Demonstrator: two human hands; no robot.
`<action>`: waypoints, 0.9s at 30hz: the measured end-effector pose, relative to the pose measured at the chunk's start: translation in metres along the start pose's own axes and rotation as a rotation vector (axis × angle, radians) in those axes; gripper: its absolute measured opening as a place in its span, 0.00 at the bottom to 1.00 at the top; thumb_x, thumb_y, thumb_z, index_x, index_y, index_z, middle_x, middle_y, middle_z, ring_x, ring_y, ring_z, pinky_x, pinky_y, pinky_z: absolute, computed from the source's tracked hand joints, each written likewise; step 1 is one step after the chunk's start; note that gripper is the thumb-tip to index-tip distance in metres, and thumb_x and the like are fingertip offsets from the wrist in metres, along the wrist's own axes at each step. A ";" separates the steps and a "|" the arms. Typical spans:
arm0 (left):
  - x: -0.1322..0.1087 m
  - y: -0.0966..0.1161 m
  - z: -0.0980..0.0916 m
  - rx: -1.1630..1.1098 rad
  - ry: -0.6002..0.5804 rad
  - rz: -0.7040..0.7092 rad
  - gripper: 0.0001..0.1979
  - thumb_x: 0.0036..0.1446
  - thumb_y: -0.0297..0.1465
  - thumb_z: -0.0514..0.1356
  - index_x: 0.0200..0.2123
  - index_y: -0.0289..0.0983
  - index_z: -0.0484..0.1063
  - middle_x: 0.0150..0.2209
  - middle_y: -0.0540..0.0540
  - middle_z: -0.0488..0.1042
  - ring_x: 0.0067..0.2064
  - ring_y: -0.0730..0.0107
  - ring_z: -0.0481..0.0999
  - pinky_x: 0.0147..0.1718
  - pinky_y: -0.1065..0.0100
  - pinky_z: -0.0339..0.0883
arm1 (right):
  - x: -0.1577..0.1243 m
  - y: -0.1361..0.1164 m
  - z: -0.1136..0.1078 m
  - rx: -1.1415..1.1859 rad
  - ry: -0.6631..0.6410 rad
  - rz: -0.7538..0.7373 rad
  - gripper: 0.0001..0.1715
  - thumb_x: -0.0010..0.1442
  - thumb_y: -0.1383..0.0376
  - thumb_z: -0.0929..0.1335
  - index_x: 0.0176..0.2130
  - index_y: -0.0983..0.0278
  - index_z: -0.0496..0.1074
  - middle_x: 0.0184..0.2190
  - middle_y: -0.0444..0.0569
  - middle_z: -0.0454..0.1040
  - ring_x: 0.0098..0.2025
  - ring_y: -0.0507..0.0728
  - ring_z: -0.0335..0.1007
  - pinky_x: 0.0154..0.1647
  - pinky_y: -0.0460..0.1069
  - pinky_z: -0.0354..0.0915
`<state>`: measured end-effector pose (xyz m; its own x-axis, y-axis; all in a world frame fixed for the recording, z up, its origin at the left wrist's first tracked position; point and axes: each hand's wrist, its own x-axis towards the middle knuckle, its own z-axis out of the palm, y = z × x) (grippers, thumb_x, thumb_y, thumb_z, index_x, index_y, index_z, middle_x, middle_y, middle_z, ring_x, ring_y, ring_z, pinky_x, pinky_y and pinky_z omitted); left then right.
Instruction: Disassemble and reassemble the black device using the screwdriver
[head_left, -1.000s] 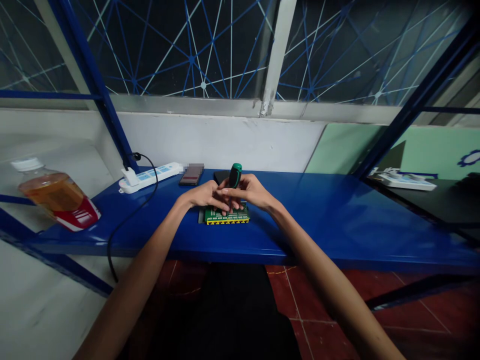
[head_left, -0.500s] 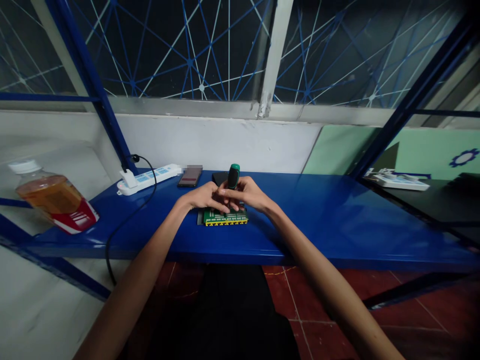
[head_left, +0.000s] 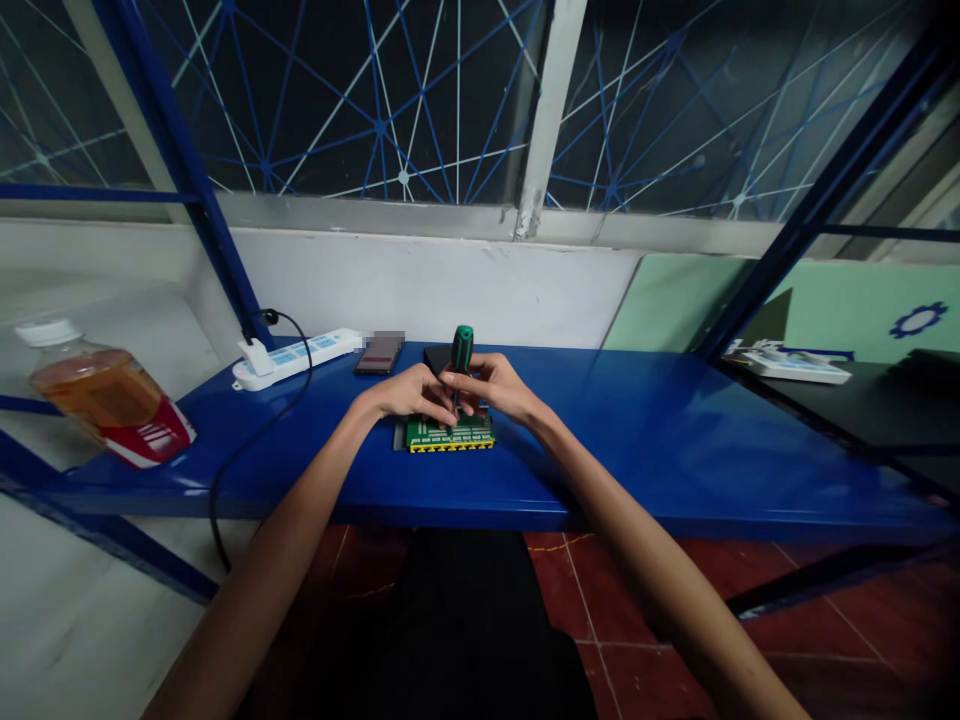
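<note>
In my right hand [head_left: 499, 385] is a screwdriver [head_left: 463, 348] with a green and black handle, standing almost upright, its shaft pointing down. Thumb and fingers close around the lower handle. A green circuit board [head_left: 450, 436] with a yellow strip along its front edge lies flat under both hands. My left hand [head_left: 409, 391] is over the board's left part, its thumb and fingertips closed together near the shaft's lower end. Whether they pinch the shaft or a small part is hidden. The screwdriver's tip cannot be made out clearly.
The blue table [head_left: 637, 440] carries a phone [head_left: 379, 354], a white power strip [head_left: 300, 357] with a black cable [head_left: 259, 440], and a bottle of amber drink [head_left: 112, 395] at left. A dark object [head_left: 436, 356] sits behind my hands. A white device [head_left: 799, 367] is at far right.
The screwdriver's handle has shifted slightly left and turned, showing more green. Both hands stay at nearly the same place over the board.
</note>
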<state>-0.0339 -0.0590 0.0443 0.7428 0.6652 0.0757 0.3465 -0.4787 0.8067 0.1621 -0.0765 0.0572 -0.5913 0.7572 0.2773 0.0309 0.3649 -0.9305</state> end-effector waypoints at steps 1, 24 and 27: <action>0.000 0.001 0.000 0.006 0.010 -0.006 0.13 0.48 0.37 0.68 0.34 0.34 0.80 0.30 0.43 0.80 0.32 0.68 0.78 0.34 0.68 0.69 | 0.000 0.000 0.000 -0.007 0.014 -0.005 0.20 0.54 0.52 0.72 0.36 0.67 0.73 0.15 0.41 0.68 0.16 0.48 0.60 0.16 0.45 0.54; -0.002 0.009 0.002 0.022 0.148 -0.009 0.13 0.44 0.36 0.71 0.30 0.33 0.80 0.28 0.43 0.80 0.32 0.66 0.77 0.32 0.67 0.67 | -0.001 -0.004 0.001 0.004 0.041 -0.020 0.18 0.51 0.54 0.74 0.34 0.66 0.74 0.17 0.40 0.65 0.17 0.47 0.55 0.18 0.46 0.49; -0.003 0.011 0.000 0.004 0.072 0.025 0.14 0.46 0.35 0.70 0.35 0.34 0.81 0.35 0.42 0.81 0.37 0.64 0.79 0.38 0.65 0.69 | 0.000 -0.003 -0.001 0.005 0.018 -0.029 0.18 0.50 0.56 0.74 0.37 0.65 0.74 0.18 0.40 0.67 0.18 0.47 0.57 0.18 0.46 0.50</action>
<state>-0.0325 -0.0662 0.0525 0.7086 0.6920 0.1379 0.3304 -0.4982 0.8016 0.1631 -0.0773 0.0599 -0.5771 0.7561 0.3087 0.0094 0.3842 -0.9232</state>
